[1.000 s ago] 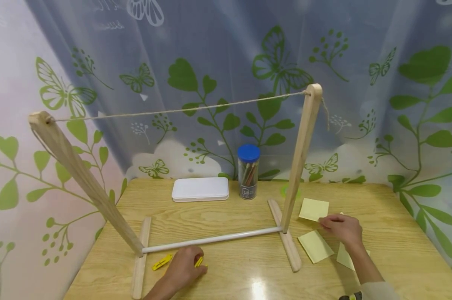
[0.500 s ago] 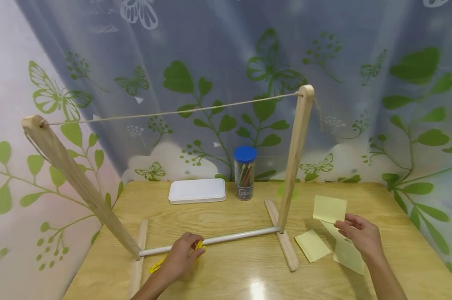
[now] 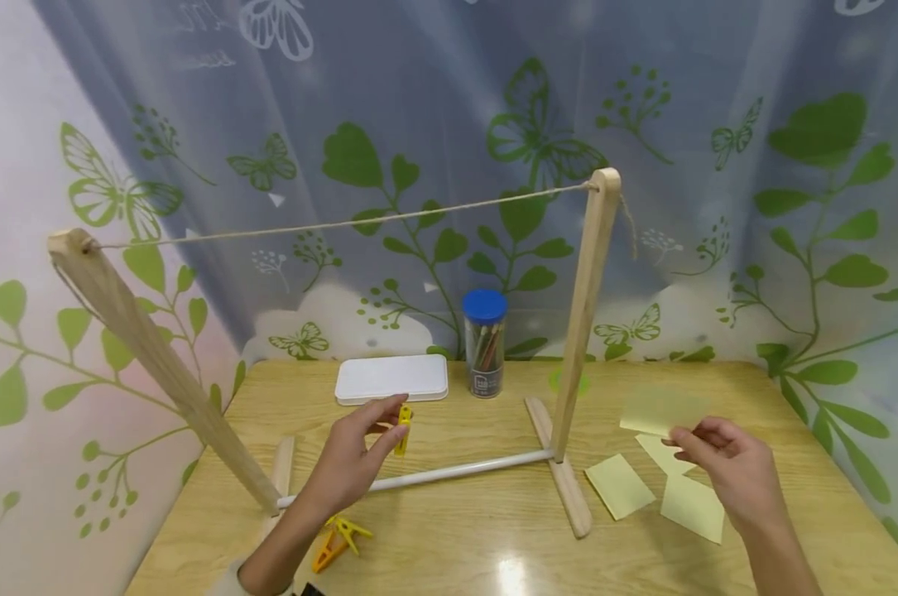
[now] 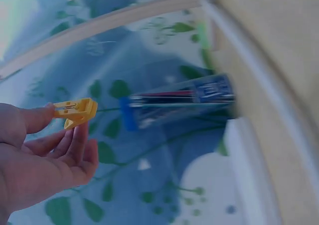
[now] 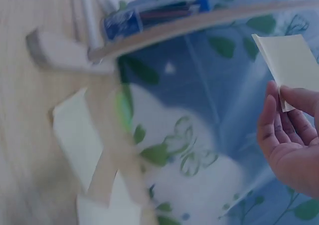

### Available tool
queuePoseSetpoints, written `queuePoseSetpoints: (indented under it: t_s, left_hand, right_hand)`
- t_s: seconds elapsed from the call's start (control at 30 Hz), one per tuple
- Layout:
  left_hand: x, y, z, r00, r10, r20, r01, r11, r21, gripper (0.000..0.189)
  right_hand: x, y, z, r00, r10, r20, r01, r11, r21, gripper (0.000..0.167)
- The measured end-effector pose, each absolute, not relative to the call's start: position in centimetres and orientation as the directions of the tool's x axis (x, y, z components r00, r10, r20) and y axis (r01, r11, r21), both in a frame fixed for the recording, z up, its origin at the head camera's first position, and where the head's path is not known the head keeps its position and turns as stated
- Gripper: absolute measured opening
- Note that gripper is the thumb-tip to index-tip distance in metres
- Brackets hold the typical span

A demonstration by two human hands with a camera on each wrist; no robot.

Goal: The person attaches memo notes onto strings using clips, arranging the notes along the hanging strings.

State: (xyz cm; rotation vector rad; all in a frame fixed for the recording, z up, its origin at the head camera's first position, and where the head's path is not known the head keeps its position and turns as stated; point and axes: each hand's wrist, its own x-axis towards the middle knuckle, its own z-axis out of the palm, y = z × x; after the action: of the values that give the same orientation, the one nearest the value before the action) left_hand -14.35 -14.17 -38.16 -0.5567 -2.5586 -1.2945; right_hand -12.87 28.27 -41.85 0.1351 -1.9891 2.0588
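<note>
Clothespin, yellow [image 3: 403, 430], below centre of frame: pinched in left hand [image 3: 348, 463], long axis near upright. Twine [image 3: 404, 216] strung above; left hand set below its span. Paper note [image 3: 653, 412], lower right: pinched by right hand [image 3: 739, 463], beyond right post [image 3: 586, 314]. Jar [image 3: 484, 346], centre: label [image 3: 486, 383] borne, lettering not surely read.

Notes [image 3: 620, 488] lie on the table [image 3: 463, 530], right of the stand [image 3: 586, 314].
</note>
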Motion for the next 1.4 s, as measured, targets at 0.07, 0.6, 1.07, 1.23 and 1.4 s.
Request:
queuePoseSetpoints:
  t_s: [0.07, 0.6, 1.07, 1.23, 1.4]
  left_hand:
    - [-14.6, -13.8, -36.8, -0.892, 0.223, 0.393, 0.451, 0.509, 0.733, 0.037]
    - [-15.9, -10.6, -28.2, -0.747, 0.154, 0.647, 0.654, 0.349, 0.672, 0.029]
    - [-16.5, -7.0, -20.3, -0.585, 0.144, 0.798, 0.806, 0.211, 0.553, 0.015]
    - [-17.8, -5.9, -18.2, -0.570, 0.119, 0.813, 0.821, 0.129, 0.556, 0.014]
    - [-18.7, -4.8, -16.4, -0.589, 0.091, 0.803, 0.808, 0.077, 0.584, 0.013]
  right_hand:
    - [-12.6, 27.3, -41.1, -0.944, 0.135, 0.301, -0.308, -0.032, -0.951, 0.014]
    - [-14.3, 16.6, -36.7, -0.931, 0.266, 0.252, -0.326, -0.291, -0.899, 0.012]
    - [-16.4, 10.4, -33.6, -0.970, 0.197, 0.146, -0.236, -0.597, -0.767, 0.015]
    - [-17.3, 9.2, -32.9, -0.975, 0.181, 0.131, -0.216, -0.624, -0.751, 0.018]
    - [-18.5, 8.3, -32.3, -0.978, 0.177, 0.112, -0.200, -0.630, -0.750, 0.020]
